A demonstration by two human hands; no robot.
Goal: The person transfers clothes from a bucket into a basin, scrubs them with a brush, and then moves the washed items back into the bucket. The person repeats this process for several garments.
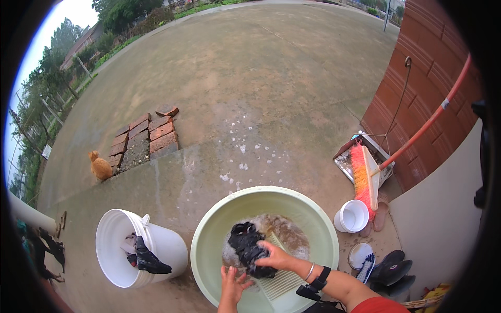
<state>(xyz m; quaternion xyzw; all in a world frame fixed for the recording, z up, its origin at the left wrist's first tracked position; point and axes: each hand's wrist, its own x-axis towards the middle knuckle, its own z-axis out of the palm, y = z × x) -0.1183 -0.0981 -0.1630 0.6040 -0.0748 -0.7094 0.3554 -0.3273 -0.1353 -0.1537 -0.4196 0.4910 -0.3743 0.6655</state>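
A pale green plastic basin [201, 250] sits below me with brownish, sudsy water [289, 231] in it. A wet, bunched-up black garment [246, 242] lies over the ribbed washboard [285, 283] inside the basin. My right hand [274, 256] grips the garment from the right, thumb and fingers on its folds. My left hand [233, 281] is just below and left of the garment, fingers spread, holding nothing. The lower part of the washboard shows bare ridges under my right forearm.
To the left, a white bucket [168, 246] has dark, wet cloth [150, 258] over its rim. On the right are a small white pail [352, 216], a broom [366, 176], a dustpan [344, 156], a scrub brush [366, 268] and black shoes [391, 270]. An orange cat [101, 166] sits by bricks [162, 131].
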